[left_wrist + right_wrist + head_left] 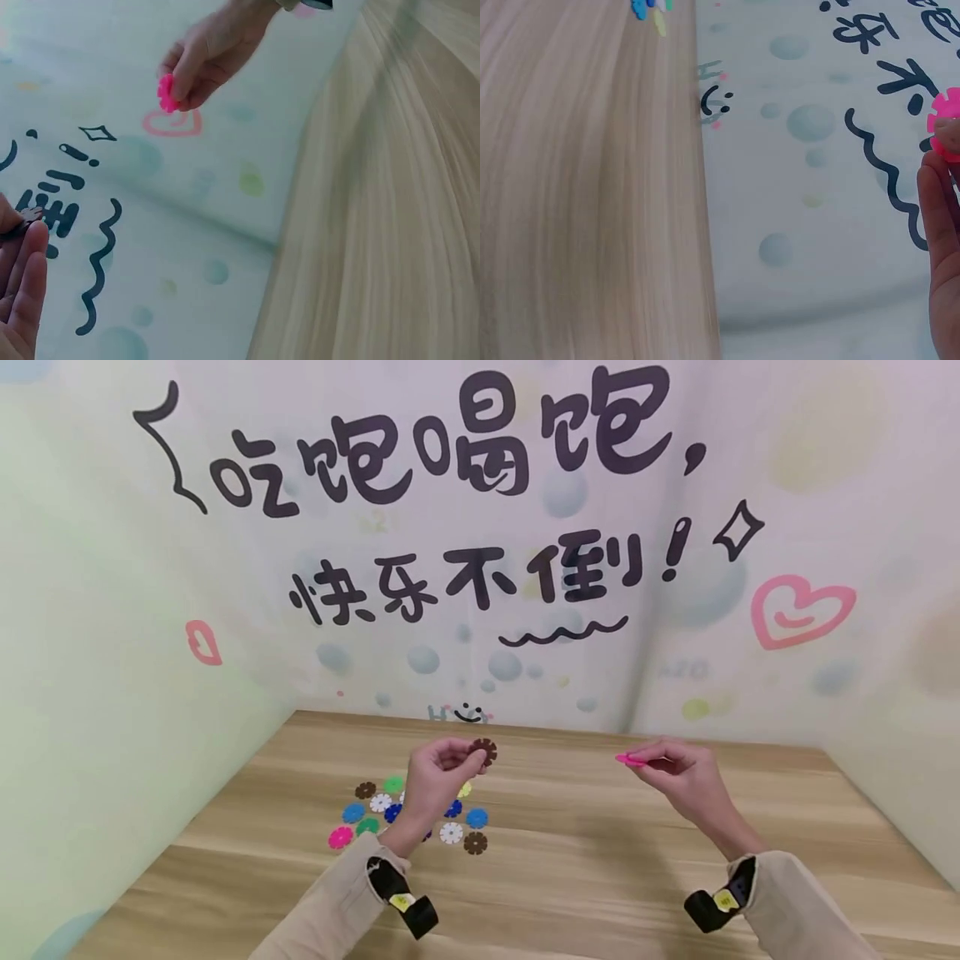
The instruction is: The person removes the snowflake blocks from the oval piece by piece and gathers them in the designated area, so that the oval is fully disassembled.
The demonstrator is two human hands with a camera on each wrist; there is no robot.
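My left hand pinches a brown notched plastic disc between thumb and fingers, above the table. Off to the right, my right hand holds a pink notched disc by its edge, also in the air. The two discs are well apart. From the right wrist, the pink disc shows its notches under the thumb. In the left wrist view the brown disc is seen nearly edge-on at the fingertips, while the pink disc hangs from the other hand.
Several loose notched discs lie on the wooden table below my left hand, among them a pink one, a white one and a brown one. My left forearm hides some. A printed cloth wall stands behind the table.
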